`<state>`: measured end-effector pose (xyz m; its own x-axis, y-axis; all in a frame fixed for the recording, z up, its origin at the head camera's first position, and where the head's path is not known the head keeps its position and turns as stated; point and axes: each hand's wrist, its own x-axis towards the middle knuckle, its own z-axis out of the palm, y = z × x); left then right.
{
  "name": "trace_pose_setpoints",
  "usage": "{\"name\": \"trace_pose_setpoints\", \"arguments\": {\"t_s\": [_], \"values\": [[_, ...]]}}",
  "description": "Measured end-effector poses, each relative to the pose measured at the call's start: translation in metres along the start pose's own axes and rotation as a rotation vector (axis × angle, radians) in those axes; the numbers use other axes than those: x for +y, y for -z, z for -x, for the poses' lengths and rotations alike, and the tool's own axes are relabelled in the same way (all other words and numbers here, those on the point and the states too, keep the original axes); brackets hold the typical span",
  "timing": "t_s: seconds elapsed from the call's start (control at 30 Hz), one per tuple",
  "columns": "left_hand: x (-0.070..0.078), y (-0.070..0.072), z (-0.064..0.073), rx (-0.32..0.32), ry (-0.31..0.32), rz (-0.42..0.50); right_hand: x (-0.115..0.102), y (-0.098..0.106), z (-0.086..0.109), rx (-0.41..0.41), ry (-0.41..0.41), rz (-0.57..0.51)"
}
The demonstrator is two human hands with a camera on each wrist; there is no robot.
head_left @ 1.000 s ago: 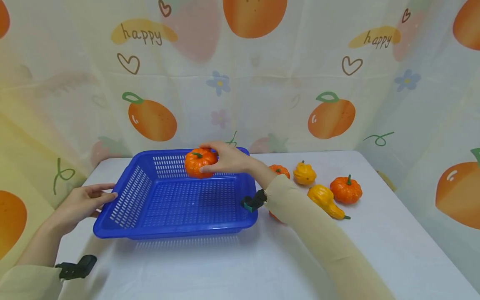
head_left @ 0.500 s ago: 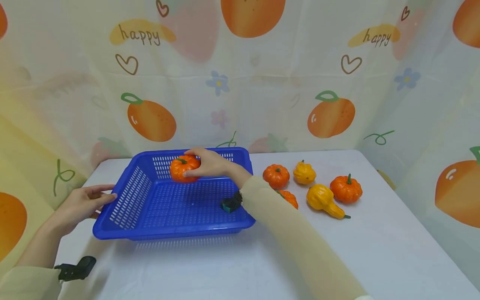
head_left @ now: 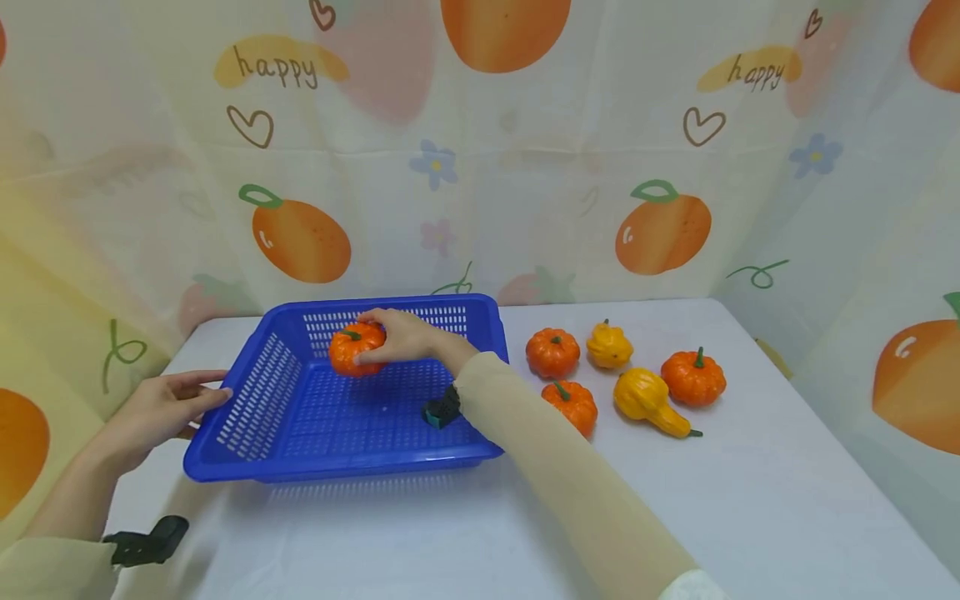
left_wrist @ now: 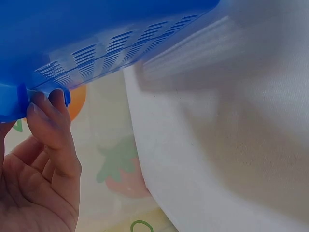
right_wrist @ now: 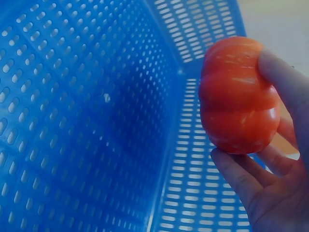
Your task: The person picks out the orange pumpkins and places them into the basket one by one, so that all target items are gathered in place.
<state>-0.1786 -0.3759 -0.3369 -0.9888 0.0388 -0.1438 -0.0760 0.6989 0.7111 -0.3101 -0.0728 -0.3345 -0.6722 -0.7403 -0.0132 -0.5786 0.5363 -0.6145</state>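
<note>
Orange pumpkin (head_left: pixel 347 352): we see it inside the blue basket (head_left: pixel 337 463), near the back wall, left of middle. Right hand (head_left: pixel 405 335) pinches it, thumb on the near side, fingers round the far side; forearm slants in over the right rim. Left hand (head_left: pixel 168 408) pinches the left rim, thumb on top. We have bare basket floor in front and to the right of the pumpkin, and a narrow strip of white table (head_left: pixel 750 500) before the nearest loose pumpkin (head_left: pixel 573 407). Left wrist view gives us fingertips curled under the rim, hidden from the head; right wrist view, the pumpkin's ribbed underside.
</note>
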Motion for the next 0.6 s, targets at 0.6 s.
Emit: {"name": "trace_pose_setpoints", "arguments": {"t_s": [0.6], "values": [[0.001, -0.001, 0.001, 0.007, 0.001, 0.007, 0.007, -0.026, -0.019, -0.111, -0.066, 0.149]]}}
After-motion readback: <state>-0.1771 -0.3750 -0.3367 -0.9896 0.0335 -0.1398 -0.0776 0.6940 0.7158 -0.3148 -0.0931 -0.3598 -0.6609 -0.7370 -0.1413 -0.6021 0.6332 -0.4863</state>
